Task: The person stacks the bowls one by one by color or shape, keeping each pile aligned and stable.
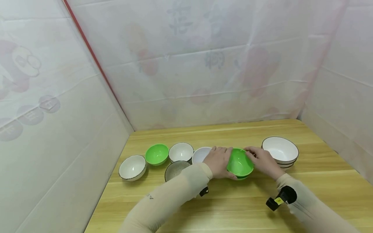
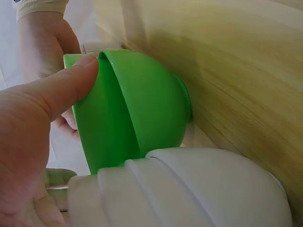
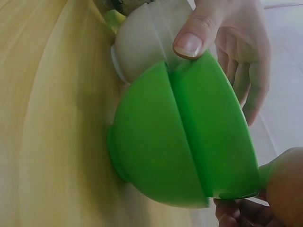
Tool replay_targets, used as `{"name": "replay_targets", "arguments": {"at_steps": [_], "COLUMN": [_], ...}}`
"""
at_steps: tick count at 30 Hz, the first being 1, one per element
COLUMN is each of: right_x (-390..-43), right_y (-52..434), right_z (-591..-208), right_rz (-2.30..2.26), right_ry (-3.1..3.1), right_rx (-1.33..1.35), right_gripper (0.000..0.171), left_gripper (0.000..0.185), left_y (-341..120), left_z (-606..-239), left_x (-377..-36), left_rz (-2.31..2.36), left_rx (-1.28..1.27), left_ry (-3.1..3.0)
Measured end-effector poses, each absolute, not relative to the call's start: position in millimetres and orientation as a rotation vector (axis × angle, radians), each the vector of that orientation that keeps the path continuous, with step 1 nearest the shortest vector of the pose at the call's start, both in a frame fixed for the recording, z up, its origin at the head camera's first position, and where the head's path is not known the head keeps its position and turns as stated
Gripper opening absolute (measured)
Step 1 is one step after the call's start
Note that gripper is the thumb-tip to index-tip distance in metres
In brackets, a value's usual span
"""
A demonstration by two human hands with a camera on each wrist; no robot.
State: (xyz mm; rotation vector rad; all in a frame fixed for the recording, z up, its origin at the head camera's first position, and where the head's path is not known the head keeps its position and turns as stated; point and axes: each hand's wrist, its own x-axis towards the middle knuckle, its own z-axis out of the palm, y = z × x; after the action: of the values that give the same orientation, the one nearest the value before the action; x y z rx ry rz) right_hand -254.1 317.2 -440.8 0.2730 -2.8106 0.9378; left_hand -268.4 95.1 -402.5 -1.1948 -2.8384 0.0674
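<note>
Two green bowls [image 1: 240, 163] sit one inside the other on the wooden table [image 1: 233, 207], the inner one tilted in the outer [image 2: 142, 104] [image 3: 161, 151]. My left hand [image 1: 219, 161] grips their left side, thumb on the rim [image 2: 61, 90], fingers curled underneath. My right hand [image 1: 262, 160] grips the right side of the rim, and shows at the lower right of the right wrist view [image 3: 284, 189]. A ribbed white bowl [image 1: 201, 154] [image 2: 189, 189] [image 3: 147, 42] stands against the green ones by my left hand.
Left of the hands stand a green bowl [image 1: 156, 154], a dark-rimmed white bowl [image 1: 181, 151], a speckled grey bowl [image 1: 175, 169] and another white bowl [image 1: 132, 167]. Stacked large white bowls [image 1: 280, 150] stand at the right. White sheeting walls the table on three sides.
</note>
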Motion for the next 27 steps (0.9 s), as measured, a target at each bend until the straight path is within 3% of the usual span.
{"name": "replay_targets", "arguments": {"at_steps": [21, 24, 27], "right_x": [-257, -255, -253], "right_y": [311, 311, 312], "right_z": [-460, -463, -464], "right_rz": [0.961, 0.994, 1.058], "right_ry": [-2.843, -2.841, -2.831], "right_rx": [0.269, 0.301, 0.377], "right_gripper": [0.032, 0.04, 0.058], "left_gripper": [0.104, 0.104, 0.103], "left_y": [95, 95, 94], "left_z": [-413, -413, -413], "left_x": [-269, -269, -269], "left_rz": [0.195, 0.211, 0.225], "left_rx": [-1.167, -1.148, -1.138], "left_ry": [-2.834, -2.838, -2.833]}}
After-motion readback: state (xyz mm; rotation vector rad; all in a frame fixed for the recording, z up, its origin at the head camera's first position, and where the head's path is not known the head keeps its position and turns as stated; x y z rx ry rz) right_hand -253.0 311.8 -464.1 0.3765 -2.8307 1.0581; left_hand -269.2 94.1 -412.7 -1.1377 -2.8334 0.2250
